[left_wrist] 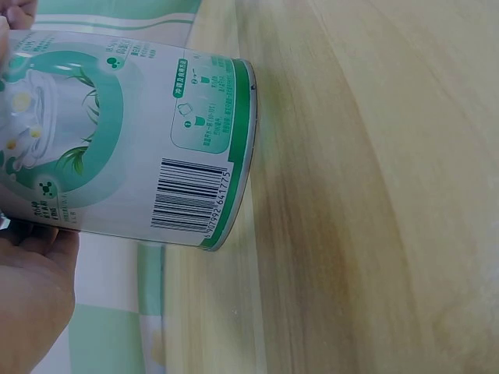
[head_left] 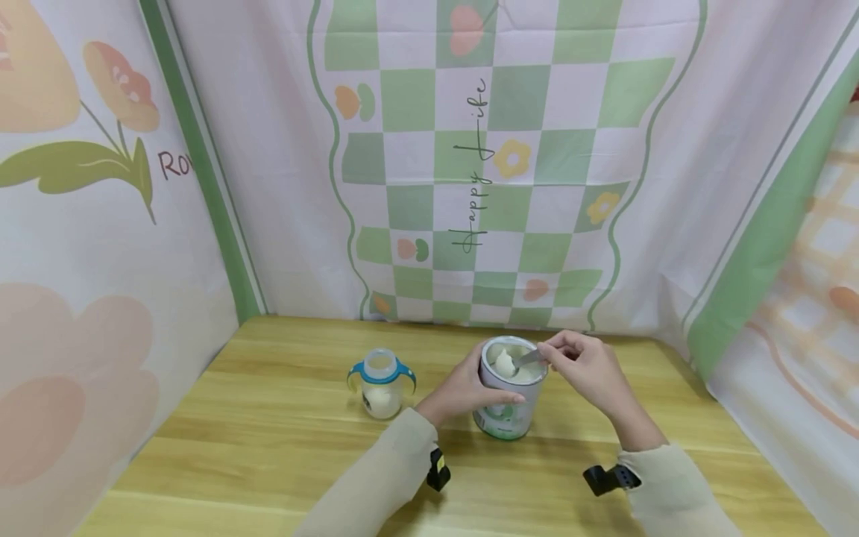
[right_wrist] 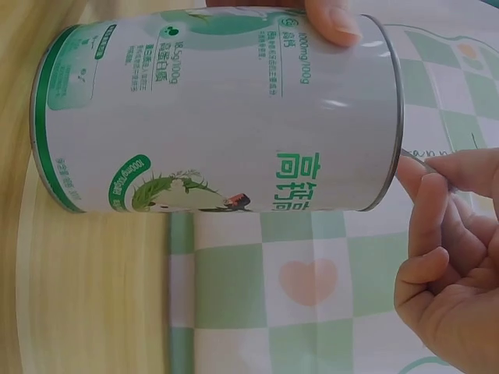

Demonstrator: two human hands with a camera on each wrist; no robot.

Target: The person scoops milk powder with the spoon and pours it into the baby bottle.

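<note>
My left hand [head_left: 467, 384] grips the side of an open milk powder can [head_left: 505, 410], its thumb lying across the front. The can is white with green print; a barcode shows on it in the left wrist view. My right hand [head_left: 590, 367] pinches the handle of a metal spoon [head_left: 532, 357] between thumb and fingers. Heaped pale powder [head_left: 505, 365] sits on the spoon's end, inside the can's mouth. In the right wrist view the can [right_wrist: 234, 117] hides the spoon's lower part. Left of the can stands a lidless baby bottle [head_left: 381, 399] with blue handles, partly filled with something pale.
Everything stands on a wooden table [head_left: 268, 425]. A checkered cloth [head_left: 463, 156] hangs behind its far edge, and a flower-printed cloth [head_left: 80, 239] closes off the left side. Each wrist wears a black camera mount [head_left: 438, 471].
</note>
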